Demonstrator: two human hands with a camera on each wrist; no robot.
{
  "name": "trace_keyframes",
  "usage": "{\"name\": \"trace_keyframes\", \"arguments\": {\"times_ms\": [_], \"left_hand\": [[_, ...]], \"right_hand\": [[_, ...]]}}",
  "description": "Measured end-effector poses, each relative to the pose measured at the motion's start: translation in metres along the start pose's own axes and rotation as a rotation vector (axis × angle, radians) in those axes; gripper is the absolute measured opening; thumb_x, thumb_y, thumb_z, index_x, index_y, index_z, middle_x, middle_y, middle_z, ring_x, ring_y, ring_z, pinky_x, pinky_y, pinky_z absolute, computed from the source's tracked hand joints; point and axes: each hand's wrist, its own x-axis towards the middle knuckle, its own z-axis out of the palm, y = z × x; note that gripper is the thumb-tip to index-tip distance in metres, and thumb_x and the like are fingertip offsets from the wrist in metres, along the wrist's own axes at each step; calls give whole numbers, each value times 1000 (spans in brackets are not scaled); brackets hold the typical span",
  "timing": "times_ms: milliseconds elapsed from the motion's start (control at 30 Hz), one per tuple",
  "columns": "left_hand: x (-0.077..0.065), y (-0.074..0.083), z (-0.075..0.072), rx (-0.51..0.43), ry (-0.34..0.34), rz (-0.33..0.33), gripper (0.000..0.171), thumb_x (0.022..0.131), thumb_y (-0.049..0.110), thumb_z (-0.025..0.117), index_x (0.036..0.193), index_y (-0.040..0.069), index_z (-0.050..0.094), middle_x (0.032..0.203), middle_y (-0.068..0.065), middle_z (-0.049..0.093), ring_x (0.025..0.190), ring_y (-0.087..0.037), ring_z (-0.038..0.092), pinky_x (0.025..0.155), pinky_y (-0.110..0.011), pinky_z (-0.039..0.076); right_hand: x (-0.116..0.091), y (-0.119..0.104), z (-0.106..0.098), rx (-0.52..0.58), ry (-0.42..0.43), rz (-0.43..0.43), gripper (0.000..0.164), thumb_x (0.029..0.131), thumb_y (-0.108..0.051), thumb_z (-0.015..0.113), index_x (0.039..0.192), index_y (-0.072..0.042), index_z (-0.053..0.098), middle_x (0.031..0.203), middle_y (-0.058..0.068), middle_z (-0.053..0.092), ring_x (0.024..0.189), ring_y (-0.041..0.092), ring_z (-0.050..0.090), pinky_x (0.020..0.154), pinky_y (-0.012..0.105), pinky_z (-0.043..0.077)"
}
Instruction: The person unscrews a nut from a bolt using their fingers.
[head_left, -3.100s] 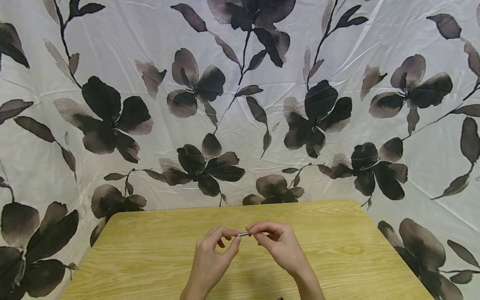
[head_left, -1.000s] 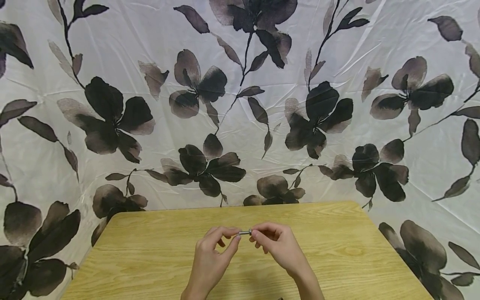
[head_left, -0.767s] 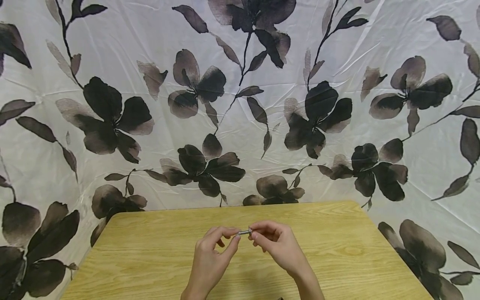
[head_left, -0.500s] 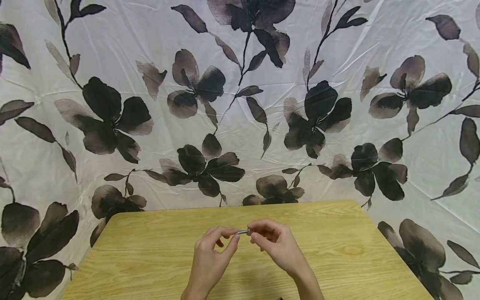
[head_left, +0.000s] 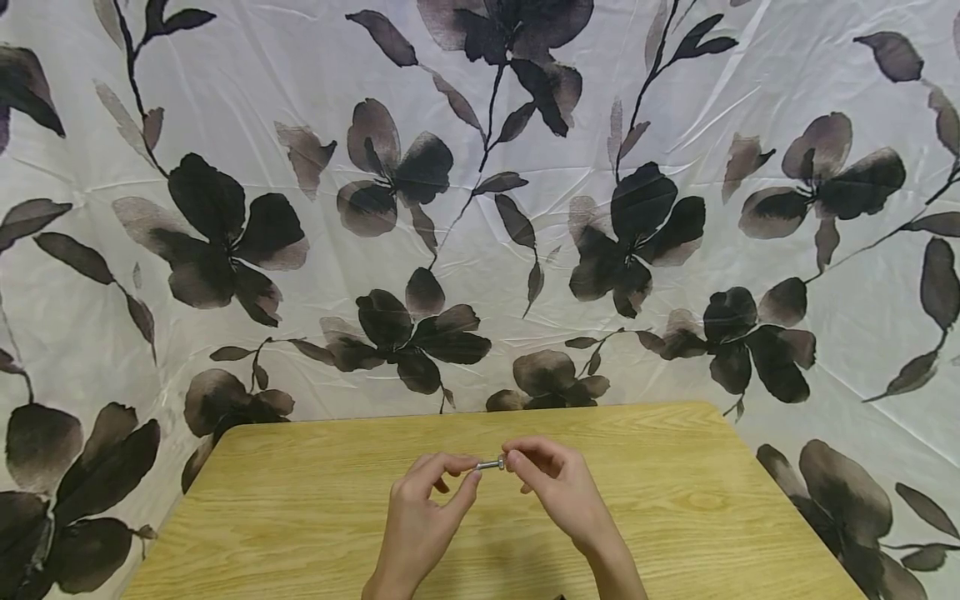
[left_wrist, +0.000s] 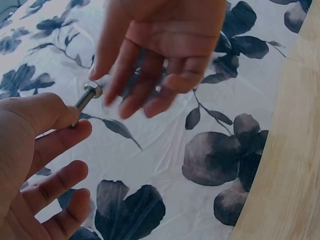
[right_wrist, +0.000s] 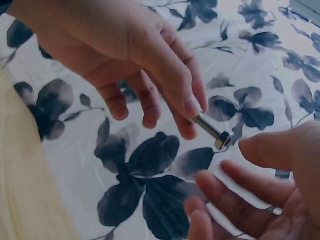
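Observation:
Above the table, my left hand (head_left: 423,517) pinches a silver bolt (left_wrist: 85,102) between thumb and index finger. The fingertips hide the bolt's held end, and its threaded shaft points toward my right hand. On the far end of the shaft sits a hex nut (right_wrist: 223,140). My right hand (head_left: 558,492) hovers right beside the nut with its thumb and fingers spread. A small gap shows between the right thumb tip and the nut in the right wrist view. The other right fingers are loosely bent and hold nothing.
A light wood-grain table (head_left: 300,517) lies below both hands. Behind it hangs a white cloth (head_left: 517,350) with dark flowers. A small dark object (head_left: 560,597) just shows at the bottom edge of the head view.
My right fingertips, earlier closed around the nut end of the bolt, have come slightly away from it, so the nut shows. The left hand keeps its pinch in nearly the same place.

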Motion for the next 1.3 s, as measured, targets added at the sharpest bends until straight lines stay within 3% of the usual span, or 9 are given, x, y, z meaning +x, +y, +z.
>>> {"name": "trace_keyframes", "arguments": {"times_ms": [200, 600, 1067, 1300], "left_hand": [[0, 0, 0, -8, -8, -1, 27, 83, 2, 85, 94, 25, 77, 95, 15, 78, 79, -16, 66, 64, -25, 52], [0, 1, -1, 1, -3, -10, 28, 82, 2, 85, 94, 25, 77, 95, 15, 77, 81, -12, 65, 65, -24, 52], [0, 2, -1, -2, -3, -11, 26, 83, 3, 85, 93, 25, 77, 96, 15, 77, 81, -13, 66, 65, -24, 52], [0, 2, -1, 4, -8, -25, 26, 82, 4, 85, 94, 25, 77, 95, 14, 77, 81, -15, 66, 65, -25, 52]], "right_hand": [[1, 1, -1, -23, -36, 46, 29, 101, -30, 67, 104, -2, 76, 89, 13, 74, 82, 17, 67, 67, 27, 54], [-1, 2, -1, 21, -67, -77, 25, 97, -14, 72, 117, 0, 72, 108, 22, 73, 86, 11, 66, 72, 25, 56], [0, 2, 0, 36, -40, -162, 21, 95, -11, 74, 114, -1, 74, 108, 18, 73, 85, 8, 63, 71, 24, 56], [-2, 0, -1, 66, -49, -183, 21, 95, -8, 74, 114, -1, 75, 114, 20, 73, 100, 14, 69, 84, 28, 59]]}}
